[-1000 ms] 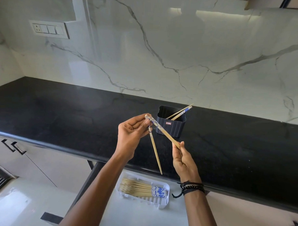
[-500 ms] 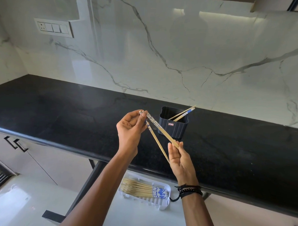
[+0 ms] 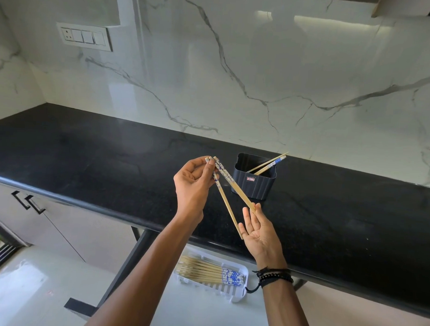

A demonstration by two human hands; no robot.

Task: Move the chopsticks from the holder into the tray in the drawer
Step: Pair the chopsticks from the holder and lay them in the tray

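Observation:
My left hand (image 3: 192, 184) pinches the blue-patterned top ends of two bamboo chopsticks (image 3: 226, 202) above the black counter. They spread downward in a narrow V. My right hand (image 3: 259, 234) is held flat, palm up, with both thin tips resting against its fingers and palm edge. Just behind stands the dark ribbed holder (image 3: 255, 188), with two more chopsticks (image 3: 270, 163) leaning out to the right. Below the counter edge, the white tray (image 3: 239, 299) sits in the open drawer and holds several chopsticks (image 3: 205, 272) lying side by side.
The black counter (image 3: 99, 158) runs along a white marble wall with a switch plate (image 3: 84, 37) at upper left. Closed cabinet doors with black handles (image 3: 28, 201) are at lower left. The drawer's dark side rail (image 3: 130, 264) runs beside my left forearm.
The loose lower chopstick has swung right until its tip meets my right hand. My right hand has gone from pinching one tip to a flat palm against both.

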